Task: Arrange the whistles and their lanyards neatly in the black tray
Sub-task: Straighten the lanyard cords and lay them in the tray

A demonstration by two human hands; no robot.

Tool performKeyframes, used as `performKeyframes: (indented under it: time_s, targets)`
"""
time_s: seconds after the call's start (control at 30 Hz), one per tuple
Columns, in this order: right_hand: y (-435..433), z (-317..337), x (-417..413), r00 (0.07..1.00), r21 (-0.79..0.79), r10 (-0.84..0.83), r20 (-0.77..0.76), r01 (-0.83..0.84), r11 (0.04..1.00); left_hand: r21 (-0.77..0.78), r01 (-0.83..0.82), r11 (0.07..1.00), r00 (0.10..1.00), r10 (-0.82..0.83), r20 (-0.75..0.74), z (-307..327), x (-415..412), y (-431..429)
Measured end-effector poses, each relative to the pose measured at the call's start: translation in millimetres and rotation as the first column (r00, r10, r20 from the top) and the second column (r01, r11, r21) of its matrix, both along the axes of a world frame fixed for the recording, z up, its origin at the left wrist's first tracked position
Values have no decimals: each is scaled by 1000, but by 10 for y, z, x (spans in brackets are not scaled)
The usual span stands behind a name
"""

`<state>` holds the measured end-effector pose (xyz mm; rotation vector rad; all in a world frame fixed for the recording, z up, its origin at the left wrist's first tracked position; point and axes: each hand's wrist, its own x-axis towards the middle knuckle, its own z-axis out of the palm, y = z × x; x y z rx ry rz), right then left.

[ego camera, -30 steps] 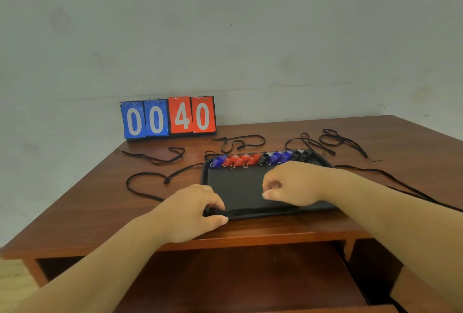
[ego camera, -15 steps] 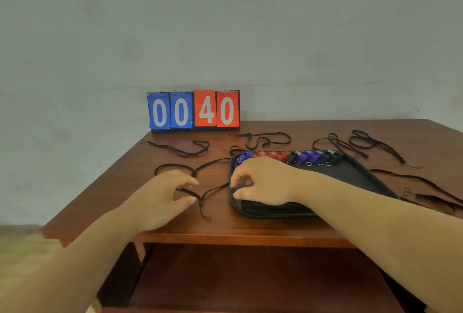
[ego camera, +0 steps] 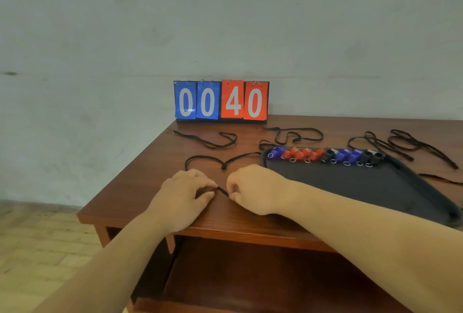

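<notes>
Right hand (ego camera: 253, 187) joins left hand (ego camera: 185, 200) pinching lanyard (ego camera: 222, 190); scoreboard (ego camera: 221, 101) reads 0040.

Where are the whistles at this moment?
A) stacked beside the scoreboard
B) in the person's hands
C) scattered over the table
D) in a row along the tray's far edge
D: the whistles lie side by side against the far rim of the black tray; the left hand and right hand pinch only a lanyard.

Brown wooden desk (ego camera: 140, 187) carries: black tray (ego camera: 350, 182) at right, near the front edge; flip scoreboard (ego camera: 221, 100) upright at the rear edge; loose black lanyards (ego camera: 215, 146) spread behind and beside the tray
</notes>
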<state>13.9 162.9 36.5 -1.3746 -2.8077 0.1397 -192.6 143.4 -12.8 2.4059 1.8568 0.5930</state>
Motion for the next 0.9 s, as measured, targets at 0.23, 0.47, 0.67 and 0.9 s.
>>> performKeyframes:
  time_s: [0.23,0.47,0.67,0.9]
  targets:
    - [-46,161,-37,996,-46,-15,89,19,999,-15,3,1000,1000,-3,15,-7,-11,-9]
    - [17,624,441,980,-11,-108,-165,108,994,-10,8,1000,1000,-7,23,32,9,-36]
    - [219,538,1059,941,112,-256,-220,285,952,-26,-18,999,995,21,97,49,32,-30]
    - [242,247,1513,910,32,-369,-190,381,924,-73,-134,988,980,143,141,79,39,9]
